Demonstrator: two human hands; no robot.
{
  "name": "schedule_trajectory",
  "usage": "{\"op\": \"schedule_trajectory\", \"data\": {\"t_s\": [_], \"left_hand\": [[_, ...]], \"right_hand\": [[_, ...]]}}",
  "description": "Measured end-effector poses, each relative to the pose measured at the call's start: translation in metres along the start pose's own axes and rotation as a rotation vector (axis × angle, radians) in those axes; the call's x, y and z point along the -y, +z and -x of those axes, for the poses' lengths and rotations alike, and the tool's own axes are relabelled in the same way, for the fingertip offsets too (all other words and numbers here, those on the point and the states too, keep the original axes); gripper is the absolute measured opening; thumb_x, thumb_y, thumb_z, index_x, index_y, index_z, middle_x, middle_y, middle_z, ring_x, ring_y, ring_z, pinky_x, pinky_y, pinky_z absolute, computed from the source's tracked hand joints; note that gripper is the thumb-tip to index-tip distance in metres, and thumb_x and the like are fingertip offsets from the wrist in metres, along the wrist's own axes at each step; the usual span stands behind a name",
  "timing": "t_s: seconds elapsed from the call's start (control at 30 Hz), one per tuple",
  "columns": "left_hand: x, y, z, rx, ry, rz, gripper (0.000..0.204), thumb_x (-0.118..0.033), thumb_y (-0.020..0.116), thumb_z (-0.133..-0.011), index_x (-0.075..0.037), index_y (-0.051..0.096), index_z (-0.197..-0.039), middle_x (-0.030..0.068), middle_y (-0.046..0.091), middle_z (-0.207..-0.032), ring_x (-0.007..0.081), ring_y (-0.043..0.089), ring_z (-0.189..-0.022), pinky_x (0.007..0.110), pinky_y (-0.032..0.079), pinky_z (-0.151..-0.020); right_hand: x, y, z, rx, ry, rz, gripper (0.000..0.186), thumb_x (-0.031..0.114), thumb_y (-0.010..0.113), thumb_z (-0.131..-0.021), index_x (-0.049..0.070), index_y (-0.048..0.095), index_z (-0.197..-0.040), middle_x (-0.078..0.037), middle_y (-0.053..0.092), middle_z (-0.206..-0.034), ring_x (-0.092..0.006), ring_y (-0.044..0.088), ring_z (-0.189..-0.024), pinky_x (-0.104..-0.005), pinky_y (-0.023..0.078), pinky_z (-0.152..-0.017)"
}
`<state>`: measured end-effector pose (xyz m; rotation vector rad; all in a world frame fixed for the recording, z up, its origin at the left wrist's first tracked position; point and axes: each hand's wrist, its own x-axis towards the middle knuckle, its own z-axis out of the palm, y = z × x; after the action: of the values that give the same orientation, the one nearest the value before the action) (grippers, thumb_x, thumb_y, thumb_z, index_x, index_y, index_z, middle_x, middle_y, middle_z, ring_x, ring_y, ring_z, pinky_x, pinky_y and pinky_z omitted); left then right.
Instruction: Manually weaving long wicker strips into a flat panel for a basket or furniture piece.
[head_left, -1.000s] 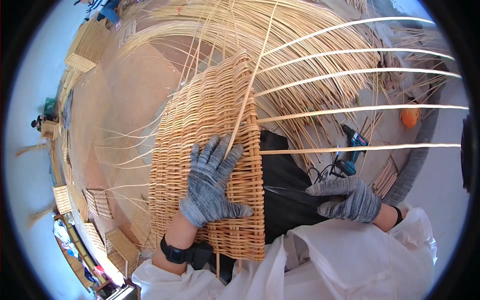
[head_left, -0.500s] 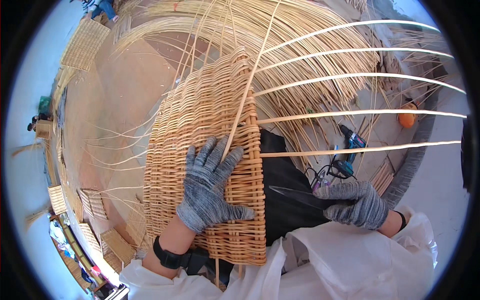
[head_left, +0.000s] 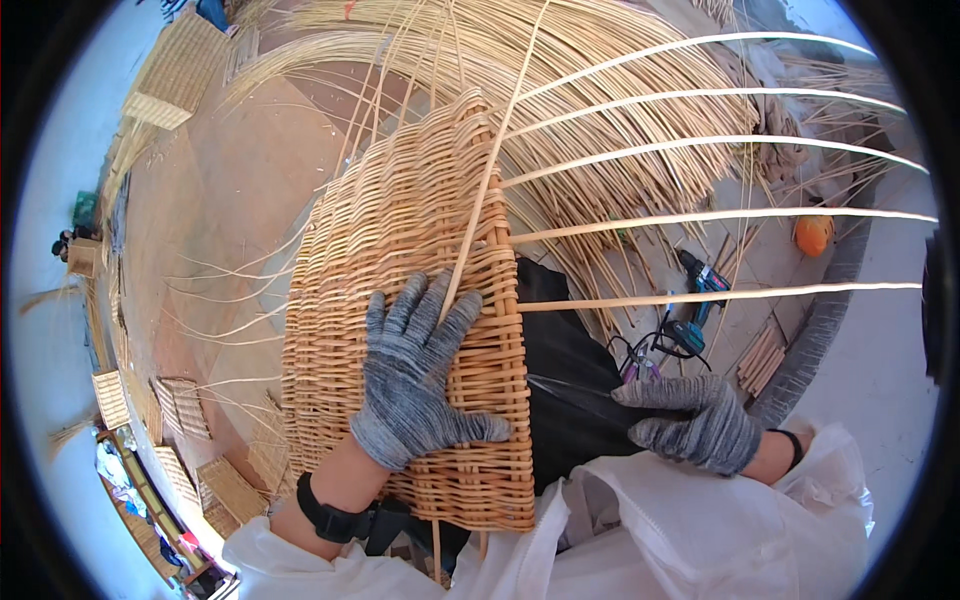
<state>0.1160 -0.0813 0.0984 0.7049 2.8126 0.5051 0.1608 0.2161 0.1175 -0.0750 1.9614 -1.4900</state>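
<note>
A woven wicker panel (head_left: 400, 220) rests across my lap, with long pale rods (head_left: 690, 216) standing out from its right edge. My left hand (head_left: 415, 375), in a grey knitted glove, lies on the weave with fingers spread and the thumb toward the right edge. One loose rod (head_left: 488, 175) slants over the panel, its lower end between the index and middle fingers. My right hand (head_left: 695, 425), gloved alike, is closed round a narrow pointed knife (head_left: 575, 390). The glove hides its handle. The tip points left, close to the panel's right edge, above black cloth (head_left: 580, 430).
Bundled rods (head_left: 620, 120) spread over the floor beyond the panel. To the right lie a cordless drill (head_left: 700, 300), an orange object (head_left: 814, 235) and short sticks (head_left: 762, 357). Woven panels (head_left: 235, 490) lean at the left. A wicker box (head_left: 180, 70) stands far left.
My right hand and the knife have moved left and slightly down, bringing the tip to the panel's edge. The panel has shifted slightly left; my left hand stays on it.
</note>
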Motion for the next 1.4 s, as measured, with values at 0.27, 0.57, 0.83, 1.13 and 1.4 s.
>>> {"op": "schedule_trajectory", "data": {"t_s": [0.27,0.57,0.83,1.13,1.4], "left_hand": [[-0.002,0.0,-0.009,0.012,-0.011,-0.025,0.116,-0.077,0.064,-0.037,-0.008,0.043,-0.128,0.0185,0.039,-0.13,0.0413,0.028,-0.125,0.056,0.008,-0.104],[0.005,0.004,-0.016,0.084,-0.078,0.075,0.108,-0.084,0.051,-0.048,-0.014,0.041,-0.13,0.012,0.033,-0.136,0.0385,0.02,-0.127,0.062,-0.001,-0.1],[0.004,0.007,-0.017,0.074,-0.091,0.128,0.102,-0.084,0.048,-0.052,-0.015,0.044,-0.127,0.0103,0.033,-0.137,0.0388,0.019,-0.128,0.061,-0.003,-0.1],[0.002,0.006,-0.016,0.049,-0.101,0.145,0.102,-0.084,0.048,-0.051,-0.017,0.045,-0.128,0.0085,0.034,-0.137,0.0367,0.018,-0.129,0.063,-0.001,-0.099],[0.008,0.0,-0.015,0.048,-0.135,0.075,0.108,-0.081,0.057,-0.047,-0.013,0.041,-0.129,0.0144,0.039,-0.133,0.041,0.029,-0.123,0.062,0.007,-0.099]], "right_hand": [[0.066,-0.039,-0.045,0.216,0.474,-0.188,0.032,0.005,0.065,-0.076,0.007,0.062,-0.108,-0.001,0.059,-0.07,-0.0079,0.054,-0.063,-0.025,0.046,-0.058],[0.027,-0.057,-0.076,0.353,0.245,0.026,0.038,0.007,0.072,-0.071,0.012,0.064,-0.108,0.001,0.06,-0.092,-0.0083,0.055,-0.075,-0.021,0.045,-0.066],[0.075,-0.051,-0.093,0.35,0.668,0.13,0.026,0.021,0.069,-0.078,0.002,0.066,-0.094,0.001,0.056,-0.074,-0.0071,0.05,-0.059,-0.021,0.042,-0.054],[0.027,-0.07,-0.118,0.798,-0.361,0.775,0.028,0.019,0.07,-0.076,0.001,0.063,-0.095,0.001,0.057,-0.067,-0.0119,0.055,-0.054,-0.0252,0.046,-0.049],[0.021,-0.043,-0.113,0.486,-0.065,0.172,0.031,0.016,0.07,-0.075,0.001,0.062,-0.101,-0.01,0.06,-0.097,-0.0155,0.059,-0.082,-0.0269,0.048,-0.075]]}}
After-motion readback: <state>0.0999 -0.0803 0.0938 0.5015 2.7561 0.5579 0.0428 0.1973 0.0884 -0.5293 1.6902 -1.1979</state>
